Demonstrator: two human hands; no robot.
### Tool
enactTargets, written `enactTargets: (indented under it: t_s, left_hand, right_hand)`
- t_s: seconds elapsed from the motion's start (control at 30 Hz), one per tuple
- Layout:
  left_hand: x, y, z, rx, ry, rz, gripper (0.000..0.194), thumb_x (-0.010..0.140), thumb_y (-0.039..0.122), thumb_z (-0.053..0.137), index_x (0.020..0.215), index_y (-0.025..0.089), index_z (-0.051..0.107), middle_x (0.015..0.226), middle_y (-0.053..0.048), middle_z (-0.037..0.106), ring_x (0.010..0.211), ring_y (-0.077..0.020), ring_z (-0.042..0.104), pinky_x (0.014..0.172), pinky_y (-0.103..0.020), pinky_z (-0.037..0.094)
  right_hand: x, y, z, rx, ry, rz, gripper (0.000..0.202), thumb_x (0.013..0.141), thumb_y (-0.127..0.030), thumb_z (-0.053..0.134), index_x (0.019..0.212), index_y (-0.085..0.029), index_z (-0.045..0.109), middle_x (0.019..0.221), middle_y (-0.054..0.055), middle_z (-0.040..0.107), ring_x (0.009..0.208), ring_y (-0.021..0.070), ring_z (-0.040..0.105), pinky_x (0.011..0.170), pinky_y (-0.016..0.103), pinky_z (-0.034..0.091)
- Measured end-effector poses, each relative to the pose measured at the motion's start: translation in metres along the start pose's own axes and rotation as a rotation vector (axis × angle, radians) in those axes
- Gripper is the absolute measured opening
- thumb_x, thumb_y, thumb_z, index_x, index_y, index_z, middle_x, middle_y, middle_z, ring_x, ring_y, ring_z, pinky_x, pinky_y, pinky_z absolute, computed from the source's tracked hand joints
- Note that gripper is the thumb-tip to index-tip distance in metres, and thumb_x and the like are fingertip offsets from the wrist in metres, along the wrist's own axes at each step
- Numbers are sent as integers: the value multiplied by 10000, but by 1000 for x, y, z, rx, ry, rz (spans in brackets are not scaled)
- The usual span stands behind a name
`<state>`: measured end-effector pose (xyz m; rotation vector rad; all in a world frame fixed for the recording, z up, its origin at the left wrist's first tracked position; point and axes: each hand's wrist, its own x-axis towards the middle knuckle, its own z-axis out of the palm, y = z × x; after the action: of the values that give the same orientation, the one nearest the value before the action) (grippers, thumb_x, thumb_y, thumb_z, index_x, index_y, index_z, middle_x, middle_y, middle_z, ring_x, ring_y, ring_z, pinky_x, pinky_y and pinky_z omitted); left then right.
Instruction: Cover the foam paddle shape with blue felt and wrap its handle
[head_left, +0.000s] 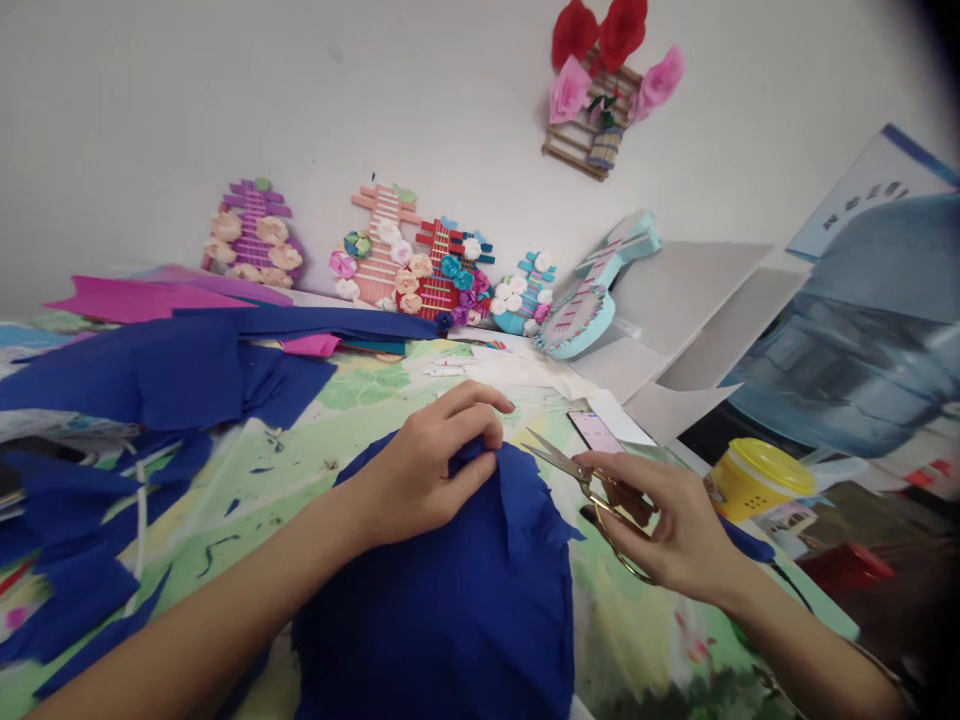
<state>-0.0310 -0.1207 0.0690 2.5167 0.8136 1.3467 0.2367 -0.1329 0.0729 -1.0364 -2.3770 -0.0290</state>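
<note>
Blue crepe paper [450,600] lies nearest you, spreading from the bottom edge up to your left hand [427,470], which pinches its top edge shut. Your right hand [667,530] grips gold scissors [577,480], blades slightly parted, pointing up-left toward the pinch, just beside it. A phone [596,432] lies beyond; the yellow lid [761,475] crowds the right.

Blue crepe paper [450,600] cut off below; phone [594,430] partly hidden by scissors [592,485].
</note>
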Motion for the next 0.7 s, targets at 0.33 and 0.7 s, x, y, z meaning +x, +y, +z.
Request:
enactTargets:
  t_s: [0.33,0.7]
  left_hand:
    - [0,3,2,-75,18,-8,135,837,65,495,830,193,537,1088,-92,584,1227,-220,472,1022,-398,414]
    - [-2,11,6,-151,93,33,120,802,52,558,815,170,569,1193,-104,555,1135,-220,540,989,-380,446]
  right_hand:
    - [3,5,-1,141,-42,-105,338,817,-170,590,1155,-184,600,688,-17,562,553,91,439,518,225,382]
    - [17,2,-10,161,-56,-221,374,793,-176,615,1166,-196,617,737,13,593,593,105,496,503,226,387]
